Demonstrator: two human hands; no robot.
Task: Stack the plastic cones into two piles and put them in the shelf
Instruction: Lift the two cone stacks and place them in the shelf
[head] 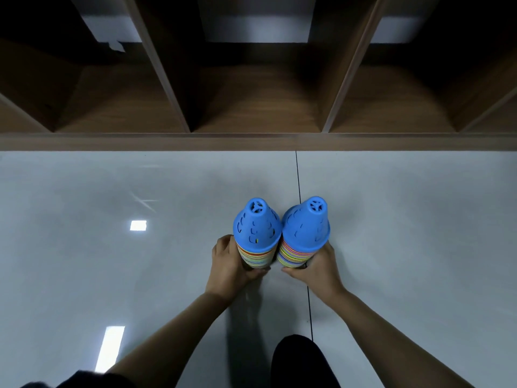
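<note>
Two stacks of plastic cones, the left pile [256, 233] and the right pile [306, 231], each capped by a blue cone, touch side by side over the grey floor [112, 191], short of the wooden shelf [251, 141] and its front edge. The left hand [228, 264] curls its fingers round the left pile's striped base, and the right hand [316, 268] grips the right pile's base likewise.

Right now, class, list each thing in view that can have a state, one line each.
left pile: stacked, upright, blue-topped, held by left hand.
right pile: stacked, upright, blue-topped, held by right hand.
left hand: grips left pile low down.
right hand: grips right pile low down.
shelf: open-fronted, no pile inside yet.
</note>
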